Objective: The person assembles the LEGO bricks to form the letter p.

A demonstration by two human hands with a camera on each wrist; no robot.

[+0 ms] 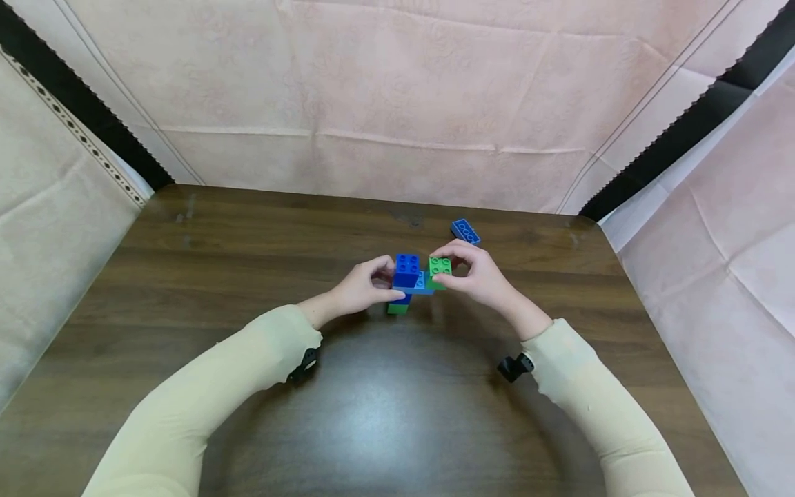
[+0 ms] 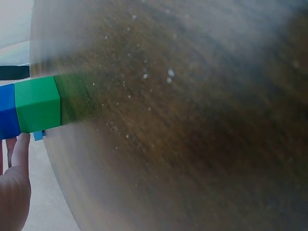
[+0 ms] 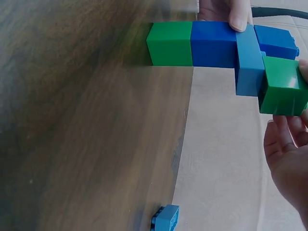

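A stack of toy building bricks stands upright near the table's middle. From the bottom it has a green brick (image 3: 169, 44), a dark blue brick (image 3: 213, 44) and a longer light blue brick (image 3: 249, 62) jutting to the right. On top are another dark blue brick (image 1: 406, 269) and, at the jutting end, a second green brick (image 1: 440, 266). My left hand (image 1: 362, 285) holds the stack from the left, thumb in front and fingers behind. My right hand (image 1: 477, 276) pinches the upper green brick. This brick touches the light blue one, slightly tilted; whether it is fully seated I cannot tell.
A loose blue brick (image 1: 466, 231) lies behind my right hand, near the back edge of the brown wooden table (image 1: 261, 235). Pale cloth walls (image 1: 373, 90) rise behind and beside the table. A small black device (image 1: 515, 367) sits at each sleeve's cuff.
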